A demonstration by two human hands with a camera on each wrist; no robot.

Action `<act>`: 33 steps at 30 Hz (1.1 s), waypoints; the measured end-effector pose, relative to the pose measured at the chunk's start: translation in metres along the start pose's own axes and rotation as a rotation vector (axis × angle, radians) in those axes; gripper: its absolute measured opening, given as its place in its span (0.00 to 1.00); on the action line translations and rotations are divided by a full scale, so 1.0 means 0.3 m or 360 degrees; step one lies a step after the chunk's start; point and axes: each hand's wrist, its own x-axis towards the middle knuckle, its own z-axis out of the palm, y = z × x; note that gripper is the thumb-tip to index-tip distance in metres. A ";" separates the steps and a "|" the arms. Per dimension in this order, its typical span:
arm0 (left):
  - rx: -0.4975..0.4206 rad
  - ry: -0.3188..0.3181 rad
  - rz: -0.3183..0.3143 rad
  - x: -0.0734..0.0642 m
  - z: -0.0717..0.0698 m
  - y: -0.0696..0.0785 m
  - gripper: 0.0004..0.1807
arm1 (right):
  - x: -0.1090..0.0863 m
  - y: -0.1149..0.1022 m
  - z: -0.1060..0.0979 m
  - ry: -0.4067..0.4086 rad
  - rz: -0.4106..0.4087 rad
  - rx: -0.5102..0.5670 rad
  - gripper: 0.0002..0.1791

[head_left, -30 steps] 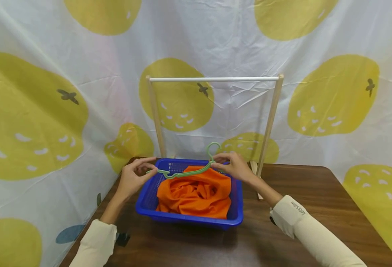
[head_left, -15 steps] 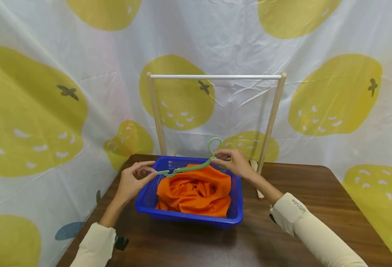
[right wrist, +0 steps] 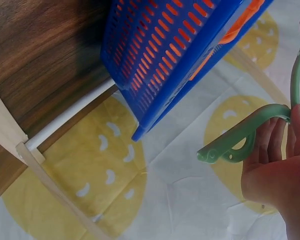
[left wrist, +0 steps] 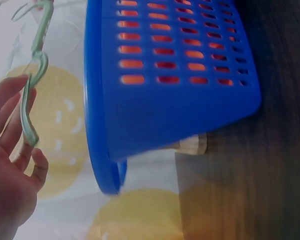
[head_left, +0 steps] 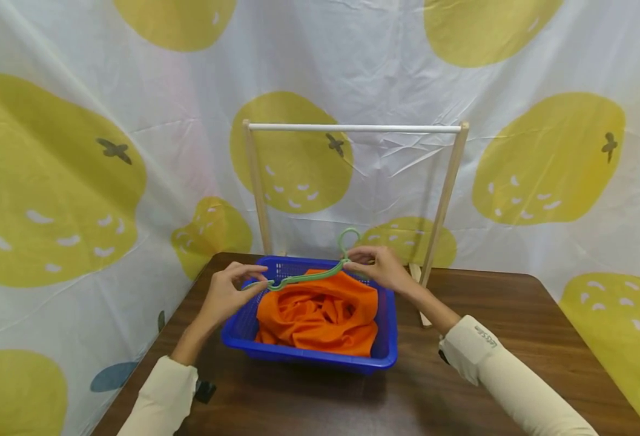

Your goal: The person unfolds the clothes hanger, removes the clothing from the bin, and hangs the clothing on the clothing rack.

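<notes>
A green plastic clothes hanger is held over the far part of a blue basket, its hook upward. My left hand pinches the hanger's left arm between thumb and fingers; in the left wrist view the tip of that arm lies across the fingers. With thumb and fingers, my right hand grips the hanger just below the hook. The hanger's other arm sticks out past the right hand in the right wrist view; in the head view it is hidden. Crumpled orange cloth lies in the basket, below both hands.
Behind the basket stands a rack with a white top bar and wooden posts. Everything rests on a dark brown wooden table. A white curtain with large yellow fruit prints surrounds the table at the back and sides.
My left hand has shifted a little to the right along the hanger's arm, toward its middle. The right hand, basket and orange cloth stay nearly where they were.
</notes>
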 end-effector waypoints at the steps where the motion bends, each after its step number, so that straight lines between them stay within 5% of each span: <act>1: 0.0014 -0.0020 0.0021 0.006 0.008 0.005 0.14 | 0.001 0.000 0.003 0.0000 -0.0016 0.0004 0.14; 10: 0.0199 -0.0137 0.0176 0.042 0.069 0.043 0.12 | 0.015 -0.021 0.029 -0.0010 -0.0072 0.0000 0.15; 17: 0.0217 -0.0172 0.0143 0.052 0.090 0.054 0.10 | 0.022 -0.038 0.034 -0.0006 -0.0099 -0.0029 0.14; 24: 0.0180 -0.0100 0.0190 0.056 0.074 0.042 0.10 | 0.001 -0.028 0.016 -0.0068 -0.0074 -0.0033 0.15; 33: 0.0138 -0.0167 0.0124 0.064 0.073 0.049 0.09 | -0.027 -0.008 -0.001 -0.0105 -0.0209 -0.0053 0.12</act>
